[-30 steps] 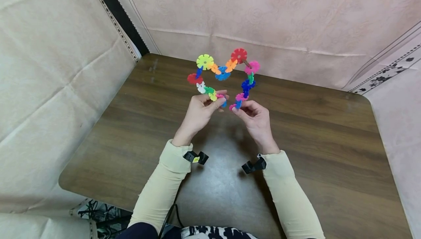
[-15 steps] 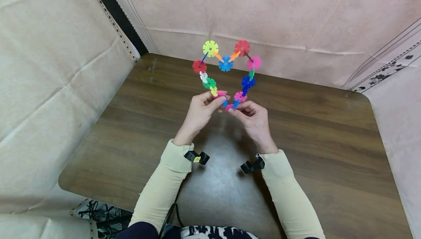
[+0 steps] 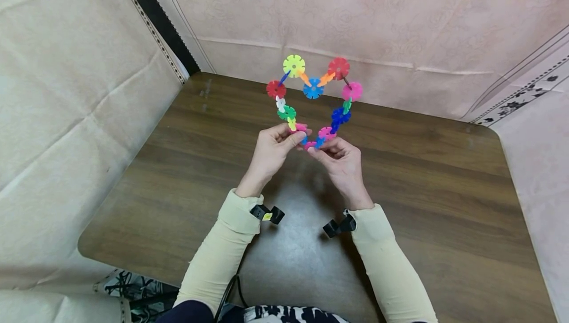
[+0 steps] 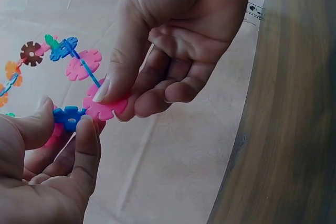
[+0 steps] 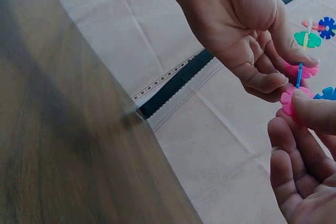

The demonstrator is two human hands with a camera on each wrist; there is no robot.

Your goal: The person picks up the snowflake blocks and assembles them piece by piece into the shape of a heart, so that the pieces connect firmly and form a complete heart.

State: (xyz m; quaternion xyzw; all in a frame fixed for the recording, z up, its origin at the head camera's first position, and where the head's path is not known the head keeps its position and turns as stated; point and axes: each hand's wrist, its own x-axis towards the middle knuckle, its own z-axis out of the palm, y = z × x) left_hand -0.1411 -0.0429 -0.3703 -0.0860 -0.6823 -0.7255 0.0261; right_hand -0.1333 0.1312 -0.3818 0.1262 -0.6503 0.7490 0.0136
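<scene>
A heart-shaped ring of notched plastic flower discs (image 3: 313, 89) in many colours is held up over the table. A yellow-green disc (image 3: 294, 66) and a red disc (image 3: 339, 68) form its top lobes. My left hand (image 3: 274, 151) pinches a blue disc (image 4: 71, 119) low on the ring. Between thumb and fingers, my right hand (image 3: 342, 166) pinches the pink disc (image 4: 105, 106) at the bottom point. In the left wrist view these two discs meet edge to edge. Fingertips partly cover both discs.
The brown wooden table (image 3: 444, 204) lies under the hands. Pale cloth (image 3: 378, 26) hangs behind it and on both sides. A black wrist camera (image 3: 268, 213) sits at the left cuff, another wrist camera (image 3: 340, 225) at the right. Cables (image 3: 142, 293) show below the table's left corner.
The two lower ends of the disc chain, apart a second ago, have come together as my right hand moved left. The upper part tilted up, then shifted right.
</scene>
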